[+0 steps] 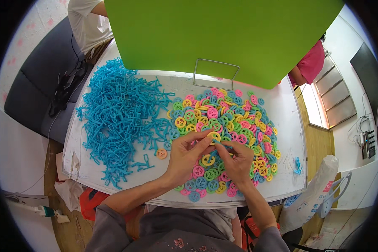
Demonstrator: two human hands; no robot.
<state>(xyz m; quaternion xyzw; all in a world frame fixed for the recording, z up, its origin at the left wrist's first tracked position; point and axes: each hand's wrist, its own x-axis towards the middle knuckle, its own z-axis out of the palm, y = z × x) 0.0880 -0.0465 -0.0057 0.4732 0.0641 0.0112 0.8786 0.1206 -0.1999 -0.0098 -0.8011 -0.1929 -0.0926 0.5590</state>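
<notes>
My left hand (188, 152) pinches a small yellow plastic wheel (215, 133) between thumb and fingertips. Close beside it, my right hand (239, 163) has its fingers closed on a blue plastic frame piece (218, 143), mostly hidden by the fingers. The piece meets the lower side of the wheel; whether they are joined I cannot tell. Both hands are above a spread heap of wheels (201, 182) in pink, yellow, green and blue. Left of the hands lies a big pile of thin blue plastic frame pieces (113, 113).
A green board (222, 33) stands across the far side of the white table (281, 105), with a metal wire stand (217, 61) before it. One orange wheel (161, 153) lies between the piles. People sit beyond, in a white sleeve (88, 29) and a pink sleeve (312, 59). A white sack (310, 201) stands right.
</notes>
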